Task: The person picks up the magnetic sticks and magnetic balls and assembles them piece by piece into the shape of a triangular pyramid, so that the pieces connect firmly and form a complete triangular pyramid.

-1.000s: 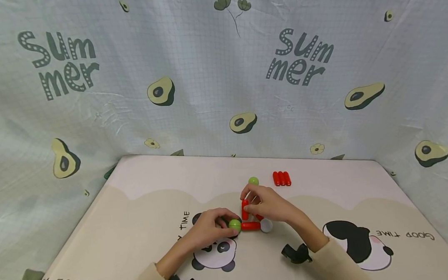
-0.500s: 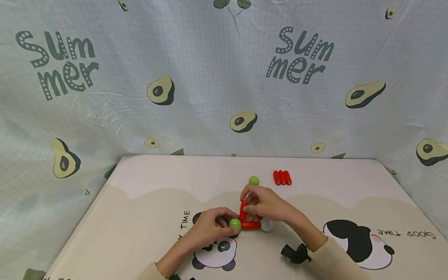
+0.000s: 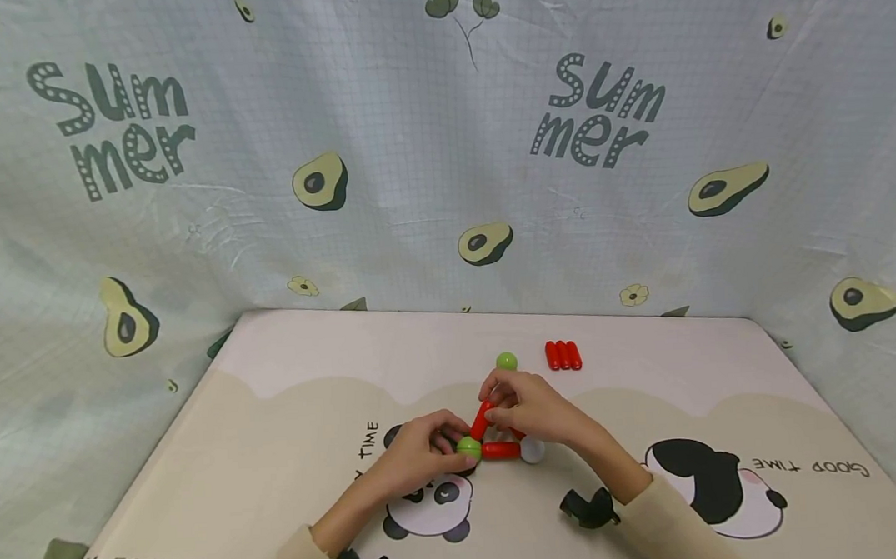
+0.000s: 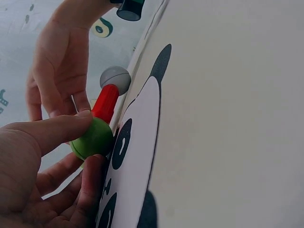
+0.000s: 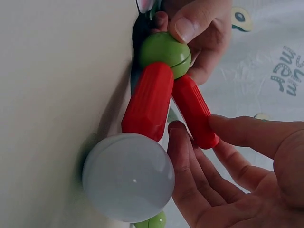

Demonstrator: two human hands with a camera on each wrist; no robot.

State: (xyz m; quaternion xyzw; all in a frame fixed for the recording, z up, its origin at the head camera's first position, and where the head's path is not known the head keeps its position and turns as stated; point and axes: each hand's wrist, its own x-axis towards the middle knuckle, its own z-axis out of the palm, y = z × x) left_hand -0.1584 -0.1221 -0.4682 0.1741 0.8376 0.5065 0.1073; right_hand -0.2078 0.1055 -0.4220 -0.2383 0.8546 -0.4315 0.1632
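Observation:
My left hand (image 3: 426,457) pinches a green ball (image 4: 92,139) between thumb and fingers, low over the table. A red ribbed rod (image 3: 500,451) joins this ball to a grey-white ball (image 5: 128,177) on the right. Between thumb and fingers, my right hand (image 3: 534,407) holds a second red rod (image 5: 194,110). Its far end touches the green ball in the right wrist view, so the two rods form a narrow angle. Partly hidden under the right hand, another red rod (image 3: 518,434) shows beside the grey-white ball.
Another green ball (image 3: 507,361) sits beyond the right hand. Three red rods (image 3: 563,355) lie side by side at the back. Black wrist mounts (image 3: 589,508) show at both forearms. A printed cloth hangs behind the table (image 3: 308,344).
The rod in my right hand has tilted, its near end swinging left from above the joined rod to the green ball. The left hand stays in place on that ball.

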